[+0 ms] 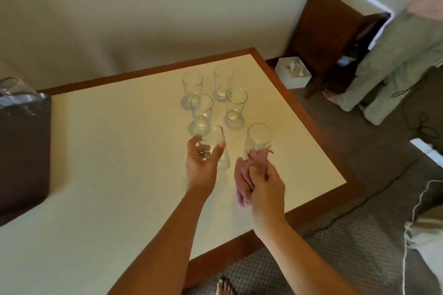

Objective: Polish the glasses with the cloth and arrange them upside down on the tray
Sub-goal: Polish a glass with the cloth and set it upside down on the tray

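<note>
Gripping nearest glass (pixel 213 148) with your left hand (pixel 202 163) to lift it; right hand (pixel 261 182) pinches pink cloth (pixel 247 175) just beside, ready for polishing; tray (pixel 24 155) far left.

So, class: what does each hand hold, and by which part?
Left hand grips a glass around its middle. Right hand holds the pink cloth, bunched.

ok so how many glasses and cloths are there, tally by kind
glasses upright on the table: 6, one gripped by the left hand
glasses upside down on the dark tray: 1
pink cloth, in the right hand: 1
total: 8
</note>
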Demonstrator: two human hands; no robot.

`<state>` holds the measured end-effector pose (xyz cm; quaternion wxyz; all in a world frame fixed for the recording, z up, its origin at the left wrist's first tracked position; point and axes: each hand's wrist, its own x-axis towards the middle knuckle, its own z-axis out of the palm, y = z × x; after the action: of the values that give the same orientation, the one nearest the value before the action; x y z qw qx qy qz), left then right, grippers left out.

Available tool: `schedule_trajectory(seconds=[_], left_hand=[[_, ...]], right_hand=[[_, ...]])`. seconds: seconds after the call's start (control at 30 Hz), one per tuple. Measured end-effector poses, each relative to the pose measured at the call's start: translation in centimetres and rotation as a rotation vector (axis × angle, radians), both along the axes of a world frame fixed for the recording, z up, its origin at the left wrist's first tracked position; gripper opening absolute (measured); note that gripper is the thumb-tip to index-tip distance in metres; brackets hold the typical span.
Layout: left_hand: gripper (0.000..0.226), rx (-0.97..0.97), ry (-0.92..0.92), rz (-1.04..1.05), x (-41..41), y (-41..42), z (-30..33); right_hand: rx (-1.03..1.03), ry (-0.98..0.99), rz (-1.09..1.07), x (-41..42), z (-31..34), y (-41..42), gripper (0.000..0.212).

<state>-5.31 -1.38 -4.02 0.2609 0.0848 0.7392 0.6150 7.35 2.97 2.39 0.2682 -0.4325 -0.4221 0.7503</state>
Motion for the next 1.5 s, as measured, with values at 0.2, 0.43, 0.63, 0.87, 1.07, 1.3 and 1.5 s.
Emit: schedule_trajectory(seconds=[0.2, 0.43, 0.63, 0.87, 1.07, 1.3, 1.5], left_hand=[[0.052, 0.414, -0.316, -0.033, 2.3, -3.4, 8.4], [0.057, 0.442, -0.222, 0.087, 0.4, -6.8, 15.0], [0.043, 0.43, -0.086, 0.27, -0.8, -8.1, 19.5], [0.069, 0.375, -0.027, 0.165, 0.3, -8.8, 22.1], [0.035, 0.309, 0.05, 0.234, 1.2, -9.8, 24.5], [0.054, 0.372, 0.023, 0.307, 1.9, -10.0, 26.2], [0.039, 0.279, 0.054, 0.144, 3.7, -10.3, 26.7]], right_hand=[[0.997, -0.089, 0.435, -3.5, 1.8, -1.4, 0.055], [0.691, 0.259, 0.47, -5.9, 8.0, -3.8, 0.042], [0.588, 0.343, 0.482, -4.3, 11.9, -8.6, 0.045], [0.522, 0.351, 0.35, -6.8, 15.8, -6.7, 0.042], [0.447, 0.453, 0.293, -6.0, 16.0, -8.6, 0.04], [0.605, 0.331, 0.288, -3.5, 16.7, -11.8, 0.042], [0.338, 0.324, 0.171, -6.9, 17.8, -8.0, 0.035]])
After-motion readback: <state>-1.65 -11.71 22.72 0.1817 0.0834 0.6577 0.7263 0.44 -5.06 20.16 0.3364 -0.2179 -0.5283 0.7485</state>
